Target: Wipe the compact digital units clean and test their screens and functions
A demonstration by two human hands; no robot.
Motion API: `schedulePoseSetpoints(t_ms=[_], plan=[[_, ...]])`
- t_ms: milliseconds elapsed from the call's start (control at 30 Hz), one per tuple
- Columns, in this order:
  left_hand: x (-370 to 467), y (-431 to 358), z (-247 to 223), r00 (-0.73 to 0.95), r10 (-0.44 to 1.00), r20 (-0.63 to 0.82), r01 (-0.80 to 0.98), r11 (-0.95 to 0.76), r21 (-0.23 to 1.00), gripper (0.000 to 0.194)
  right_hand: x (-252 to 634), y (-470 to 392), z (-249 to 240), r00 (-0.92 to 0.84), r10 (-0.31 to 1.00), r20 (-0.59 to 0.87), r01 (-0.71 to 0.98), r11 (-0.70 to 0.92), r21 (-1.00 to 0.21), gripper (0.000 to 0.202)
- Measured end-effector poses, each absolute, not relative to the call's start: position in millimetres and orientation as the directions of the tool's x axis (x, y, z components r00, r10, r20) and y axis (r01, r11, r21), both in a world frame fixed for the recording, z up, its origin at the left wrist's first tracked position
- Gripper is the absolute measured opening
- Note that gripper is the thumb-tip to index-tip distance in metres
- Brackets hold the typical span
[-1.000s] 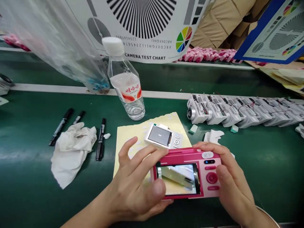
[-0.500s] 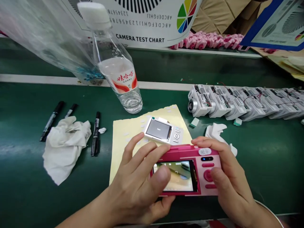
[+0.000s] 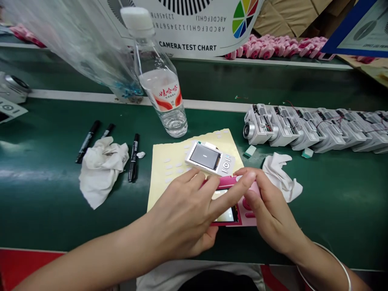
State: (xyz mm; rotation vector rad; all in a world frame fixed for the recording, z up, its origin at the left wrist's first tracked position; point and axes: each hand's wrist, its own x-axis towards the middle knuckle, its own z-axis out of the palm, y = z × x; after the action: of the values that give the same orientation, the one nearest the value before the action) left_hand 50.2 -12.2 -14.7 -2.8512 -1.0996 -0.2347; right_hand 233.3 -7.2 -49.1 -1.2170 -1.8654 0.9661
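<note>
Between both hands is a pink digital camera point(image 3: 250, 220), its lit screen turned up toward me. My left hand point(image 3: 190, 206) grips the camera's left side and covers much of the screen. Its index finger reaches across to the small white sticker at the camera's upper right. On the right end, my right hand point(image 3: 269, 210) is closed around the body, thumb by the buttons. Just beyond lies a white camera point(image 3: 209, 157) with its screen on, resting on a yellow sheet point(image 3: 160, 161) of small pale labels.
A water bottle point(image 3: 163, 89) stands behind the sheet. To the left are a crumpled white cloth point(image 3: 103, 169) and black markers point(image 3: 133, 159). Another cloth point(image 3: 280, 176) lies right, below a row of opened white camera bodies point(image 3: 312, 127). A test chart point(image 3: 194, 28) hangs behind.
My left index finger has stretched rightward over the pink camera to its sticker, covering more of the screen. The view has shifted, showing more of the left side and near edge.
</note>
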Motion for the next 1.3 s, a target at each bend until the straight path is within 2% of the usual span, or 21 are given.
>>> schedulePoseSetpoints(t_ms=[167, 300, 367, 400, 467, 600, 667, 700, 767, 833, 933, 1167, 1300], plan=[[58, -13, -3, 0.73, 0.676, 0.098, 0.683, -0.728, -0.061, 0.093, 235, -10, -47, -0.319, 0.927, 0.196, 0.391, 0.317, -0.864, 0.026], [67, -18, 5, 0.729, 0.68, 0.076, 0.683, -0.715, -0.148, 0.097, 238, -11, -45, -0.317, 0.937, 0.149, 0.342, 0.259, -0.903, 0.025], [67, -20, 15, 0.731, 0.678, 0.068, 0.681, -0.722, -0.123, 0.1, 239, -11, -42, -0.312, 0.936, 0.161, 0.313, 0.261, -0.913, 0.025], [65, -18, 22, 0.733, 0.678, 0.063, 0.68, -0.73, -0.063, 0.1, 240, -12, -41, -0.314, 0.934, 0.168, 0.302, 0.266, -0.915, 0.026], [57, -11, 37, 0.723, 0.689, 0.052, 0.675, -0.72, 0.16, 0.097, 241, -13, -38, -0.336, 0.929, 0.157, 0.287, 0.26, -0.922, 0.026], [28, 18, 54, 0.695, 0.714, -0.083, 0.575, -0.483, 0.661, 0.084, 242, -18, -35, -0.361, 0.922, 0.14, 0.247, 0.239, -0.939, 0.025], [17, 25, 52, 0.722, 0.681, -0.127, 0.479, -0.358, 0.802, 0.078, 242, -20, -36, -0.342, 0.928, 0.147, 0.22, 0.231, -0.948, 0.024], [16, 24, 49, 0.725, 0.681, -0.104, 0.457, -0.363, 0.812, 0.079, 243, -21, -36, -0.33, 0.934, 0.139, 0.21, 0.216, -0.954, 0.024], [20, 14, 42, 0.675, 0.737, 0.015, 0.522, -0.492, 0.697, 0.094, 244, -21, -37, -0.296, 0.944, 0.145, 0.199, 0.209, -0.957, 0.023], [31, -3, 35, 0.631, 0.763, 0.138, 0.648, -0.616, 0.448, 0.11, 244, -20, -38, -0.269, 0.945, 0.188, 0.217, 0.25, -0.944, 0.022], [47, -23, 28, 0.67, 0.725, 0.161, 0.696, -0.689, 0.204, 0.113, 243, -18, -38, -0.274, 0.923, 0.269, 0.266, 0.342, -0.901, 0.022], [58, -33, 16, 0.719, 0.688, 0.103, 0.694, -0.72, -0.032, 0.1, 239, -20, -39, -0.337, 0.904, 0.265, 0.28, 0.365, -0.888, 0.024], [63, -34, 17, 0.727, 0.685, 0.057, 0.687, -0.722, -0.079, 0.094, 238, -21, -42, -0.345, 0.915, 0.207, 0.265, 0.307, -0.914, 0.023]])
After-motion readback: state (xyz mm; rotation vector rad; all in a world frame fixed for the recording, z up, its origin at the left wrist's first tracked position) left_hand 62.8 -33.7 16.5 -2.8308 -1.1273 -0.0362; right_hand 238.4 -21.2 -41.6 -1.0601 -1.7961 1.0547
